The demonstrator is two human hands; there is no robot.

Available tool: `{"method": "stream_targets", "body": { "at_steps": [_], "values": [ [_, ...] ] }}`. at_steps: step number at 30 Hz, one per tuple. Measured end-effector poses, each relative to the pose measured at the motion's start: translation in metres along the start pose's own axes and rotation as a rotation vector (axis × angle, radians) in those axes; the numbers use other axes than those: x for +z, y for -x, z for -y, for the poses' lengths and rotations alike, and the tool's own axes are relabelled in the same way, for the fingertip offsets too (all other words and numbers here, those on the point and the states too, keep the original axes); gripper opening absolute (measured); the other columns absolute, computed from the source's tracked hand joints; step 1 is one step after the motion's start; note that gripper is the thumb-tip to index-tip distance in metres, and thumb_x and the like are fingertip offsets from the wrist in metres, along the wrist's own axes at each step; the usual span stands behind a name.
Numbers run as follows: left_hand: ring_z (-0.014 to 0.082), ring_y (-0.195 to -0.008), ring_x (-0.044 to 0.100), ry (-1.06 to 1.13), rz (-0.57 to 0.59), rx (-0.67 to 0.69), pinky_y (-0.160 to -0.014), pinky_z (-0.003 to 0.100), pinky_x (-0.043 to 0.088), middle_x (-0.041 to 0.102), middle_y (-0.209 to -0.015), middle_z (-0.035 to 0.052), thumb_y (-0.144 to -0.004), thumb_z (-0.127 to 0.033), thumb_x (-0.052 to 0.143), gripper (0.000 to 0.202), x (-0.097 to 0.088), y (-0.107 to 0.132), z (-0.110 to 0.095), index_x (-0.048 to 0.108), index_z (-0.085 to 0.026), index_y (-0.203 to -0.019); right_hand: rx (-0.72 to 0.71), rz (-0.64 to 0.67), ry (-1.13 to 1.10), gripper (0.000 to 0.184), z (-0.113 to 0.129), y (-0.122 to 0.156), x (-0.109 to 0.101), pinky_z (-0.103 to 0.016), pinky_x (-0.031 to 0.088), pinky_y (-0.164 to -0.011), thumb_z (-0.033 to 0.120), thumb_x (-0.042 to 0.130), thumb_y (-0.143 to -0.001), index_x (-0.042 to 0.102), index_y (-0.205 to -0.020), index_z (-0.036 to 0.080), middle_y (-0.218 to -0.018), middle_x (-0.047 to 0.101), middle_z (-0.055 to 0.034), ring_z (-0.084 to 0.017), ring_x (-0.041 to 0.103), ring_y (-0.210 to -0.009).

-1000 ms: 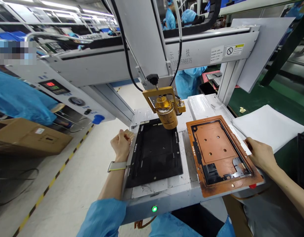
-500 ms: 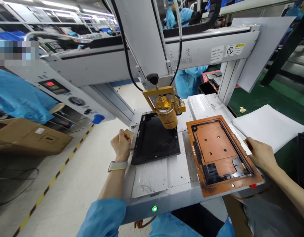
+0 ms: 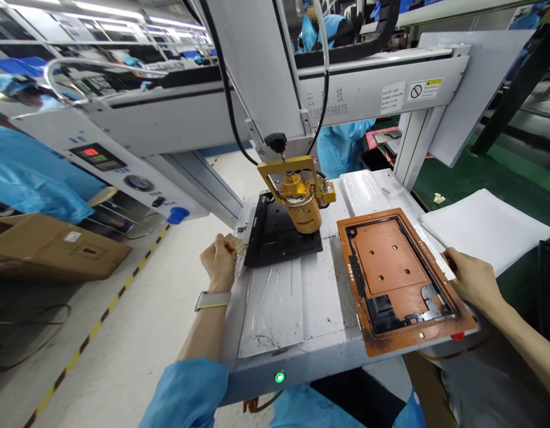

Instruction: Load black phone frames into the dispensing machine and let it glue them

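My left hand (image 3: 218, 261) is closed in a loose fist around a flat, tan, ribbed piece (image 3: 237, 245) at the left edge of the white machine table (image 3: 275, 315). Right beside it lies a black plate (image 3: 277, 244) with a recessed middle, partly hidden by the gold cylindrical head (image 3: 304, 211) above it. On the right, an orange-brown fixture (image 3: 393, 264) holds a dark frame with metal and black parts along its lower edge. My right hand (image 3: 473, 278) is closed at that fixture's right side. What its curled fingers hold, if anything, is hidden.
White sheets (image 3: 493, 229) lie beyond my right hand. A gantry beam (image 3: 359, 86) crosses over the table, with a control panel (image 3: 136, 178) at left. A cardboard box (image 3: 56, 246) stands on the floor. Co-workers in blue are in the background.
The black plate has slid back, away from me, baring more of the white table in front of it. Both my hands and the orange-brown fixture have stayed where they were.
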State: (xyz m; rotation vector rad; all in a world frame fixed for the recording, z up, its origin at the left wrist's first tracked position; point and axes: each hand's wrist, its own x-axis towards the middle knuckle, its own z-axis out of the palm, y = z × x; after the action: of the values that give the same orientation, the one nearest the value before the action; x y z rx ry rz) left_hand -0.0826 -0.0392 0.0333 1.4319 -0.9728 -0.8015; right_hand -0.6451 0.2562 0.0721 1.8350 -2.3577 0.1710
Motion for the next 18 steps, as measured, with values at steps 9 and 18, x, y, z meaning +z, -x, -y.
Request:
{"method": "stream_targets", "body": {
  "at_steps": [9,18],
  "values": [
    [0.011,-0.043,0.037,0.037,-0.022,0.014,-0.045,0.026,0.025,0.042,-0.049,0.0008,-0.104,-0.044,0.051,0.048,0.0014,-0.0006,-0.0004,0.05,-0.019,-0.063,0.022,0.033,-0.001,0.014,0.0054,-0.0001,-0.0064,-0.035,0.031,-0.068,0.022,0.048,-0.103,0.06,-0.11,0.02,-0.102,0.073,-0.011,-0.032,0.066,-0.082],
    [0.0111,-0.04,0.033,0.058,-0.015,0.005,-0.042,0.024,0.023,0.039,-0.045,-0.0011,-0.104,-0.047,0.051,0.048,0.0017,-0.0024,0.0032,0.05,-0.019,-0.065,0.044,0.059,0.004,0.022,-0.0039,-0.0004,0.0026,-0.033,0.03,-0.067,0.034,0.042,-0.108,0.059,-0.112,0.021,-0.107,0.075,-0.0072,-0.032,0.067,-0.087]
  ]
}}
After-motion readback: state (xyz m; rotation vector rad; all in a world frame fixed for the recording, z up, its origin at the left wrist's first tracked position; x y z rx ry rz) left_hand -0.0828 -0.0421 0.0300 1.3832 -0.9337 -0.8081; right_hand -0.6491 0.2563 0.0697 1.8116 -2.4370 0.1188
